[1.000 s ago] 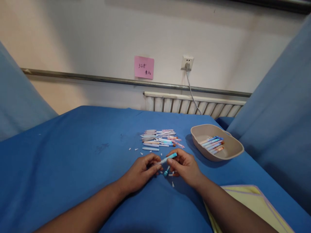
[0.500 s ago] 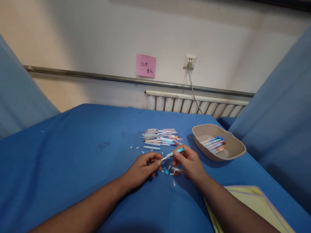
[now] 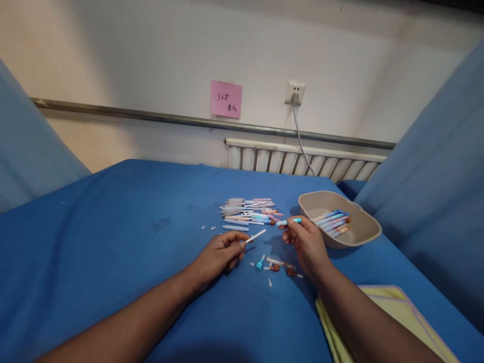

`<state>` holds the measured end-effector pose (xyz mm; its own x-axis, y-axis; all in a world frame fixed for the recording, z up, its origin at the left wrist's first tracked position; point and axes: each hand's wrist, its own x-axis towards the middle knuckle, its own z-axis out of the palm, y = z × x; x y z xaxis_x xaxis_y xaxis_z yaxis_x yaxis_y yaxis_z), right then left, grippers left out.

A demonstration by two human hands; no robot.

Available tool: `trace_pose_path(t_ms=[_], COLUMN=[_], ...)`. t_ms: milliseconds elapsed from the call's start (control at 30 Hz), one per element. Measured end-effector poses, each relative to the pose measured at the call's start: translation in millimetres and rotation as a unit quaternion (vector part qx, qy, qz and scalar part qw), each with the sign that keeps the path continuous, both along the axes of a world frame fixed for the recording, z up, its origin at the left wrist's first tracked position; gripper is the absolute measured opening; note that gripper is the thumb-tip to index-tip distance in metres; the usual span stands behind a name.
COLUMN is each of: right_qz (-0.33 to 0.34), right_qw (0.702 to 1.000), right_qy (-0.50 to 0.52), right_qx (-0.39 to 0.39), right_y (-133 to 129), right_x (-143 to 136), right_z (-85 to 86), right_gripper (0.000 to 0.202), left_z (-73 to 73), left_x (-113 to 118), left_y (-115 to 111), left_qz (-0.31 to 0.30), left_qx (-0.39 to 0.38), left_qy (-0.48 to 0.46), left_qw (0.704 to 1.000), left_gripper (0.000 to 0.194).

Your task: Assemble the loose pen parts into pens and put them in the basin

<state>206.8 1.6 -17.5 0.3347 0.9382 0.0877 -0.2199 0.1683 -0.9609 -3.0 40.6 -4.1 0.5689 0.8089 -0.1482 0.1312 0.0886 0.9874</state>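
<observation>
My left hand [image 3: 223, 251] pinches a thin white pen refill [image 3: 257, 235] near its lower end, its free end pointing up and right. In my right hand [image 3: 307, 244], thumb and fingers are closed on a light-blue and teal pen barrel [image 3: 283, 222], held apart from the refill. Just beyond both hands lies a pile of pens and pen parts [image 3: 247, 210]. On the sheet between my wrists are a teal pen piece [image 3: 259, 264], brown pen pieces [image 3: 276, 268], a clear tube [image 3: 279, 261] and small white tips [image 3: 269, 283].
A beige basket [image 3: 363, 234] with several pens [image 3: 333, 222] stands to the right. Near my right forearm lies a yellow cloth [image 3: 393, 302]. The blue sheet [image 3: 124, 242] covers the surface; blue curtains [image 3: 434, 151] hang at both sides, and a radiator [image 3: 278, 159] is at the wall.
The barrel and refill have come apart. My right hand has moved up and right with the barrel, while my left hand keeps the refill. Brown pieces under my right hand now show more.
</observation>
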Motion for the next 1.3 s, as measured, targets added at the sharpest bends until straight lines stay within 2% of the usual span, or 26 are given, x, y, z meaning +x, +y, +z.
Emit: trace_pose_path(t_ms=[67, 133, 233, 333, 367, 433, 533, 600, 700, 767, 933, 1033, 1133, 1300], right_qz=[0.011, 0.04, 0.027, -0.003, 0.014, 0.095, 0.188, 0.2, 0.199, 0.19, 0.124, 0.112, 0.117, 0.132], right_qw=[0.995, 0.969, 0.891, 0.811, 0.793, 0.766, 0.744, 0.742, 0.757, 0.784, 0.878, 0.909, 0.921, 0.915], right_qy=[-0.085, -0.221, -0.431, -0.57, -0.596, -0.62, -0.628, -0.629, -0.614, -0.585, -0.462, -0.402, -0.371, -0.381], right_qx=[-0.055, -0.107, -0.14, -0.128, -0.128, -0.143, -0.131, -0.115, -0.102, -0.088, -0.022, -0.013, -0.005, 0.007], right_y=[5.8, 9.4, 6.9, -5.5, -10.7, -20.4, -29.2, -30.4, -27.0, -22.8, -10.5, -5.0, -2.8, -5.9], right_x=[6.8, 12.1, 17.9, 21.6, 22.0, 20.6, 14.4, 10.2, 8.7, 11.6, 23.5, 28.7, 30.2, 25.3], right_z=[-4.8, -9.0, -8.1, 3.5, 8.2, 15.9, 20.0, 18.5, 14.8, 13.1, 10.6, 6.3, 2.4, 5.2], right_gripper=[0.027, 0.023, 0.018, 0.029, 0.025, 0.015, 0.013, 0.011, 0.008, 0.007, 0.018, 0.023, 0.024, 0.023], left_z=[-0.4, -0.7, -1.4, -2.7, -3.1, -3.2, -2.3, -1.8, -2.7, -3.7, -3.3, -2.0, -0.3, 6.2], left_x=[-0.1, -0.5, -0.7, -0.6, -0.5, -0.4, 0.0, 0.0, -1.0, -2.2, -4.9, -5.6, -5.7, -4.8], left_y=[1.5, 2.9, 4.2, 4.5, 4.4, 4.0, 3.3, 3.0, 4.0, 5.4, 7.8, 7.3, 5.6, 1.0], left_qz=[0.012, 0.024, 0.034, 0.035, 0.036, 0.035, 0.032, 0.032, 0.022, 0.011, 0.009, 0.01, 0.006, -0.02], left_qx=[-0.005, -0.004, -0.003, -0.007, -0.008, -0.007, 0.002, 0.013, 0.044, 0.069, 0.104, 0.107, 0.109, 0.126], left_qy=[-0.005, -0.006, -0.005, -0.011, -0.013, -0.012, 0.001, 0.015, 0.044, 0.065, 0.093, 0.093, 0.098, 0.105], left_qw=[1.0, 1.0, 0.999, 0.999, 0.999, 0.999, 0.999, 0.999, 0.998, 0.995, 0.99, 0.99, 0.989, 0.986], left_gripper=[0.029, 0.028, 0.028, 0.028, 0.029, 0.029, 0.03, 0.03, 0.031, 0.031, 0.034, 0.034, 0.033, 0.027])
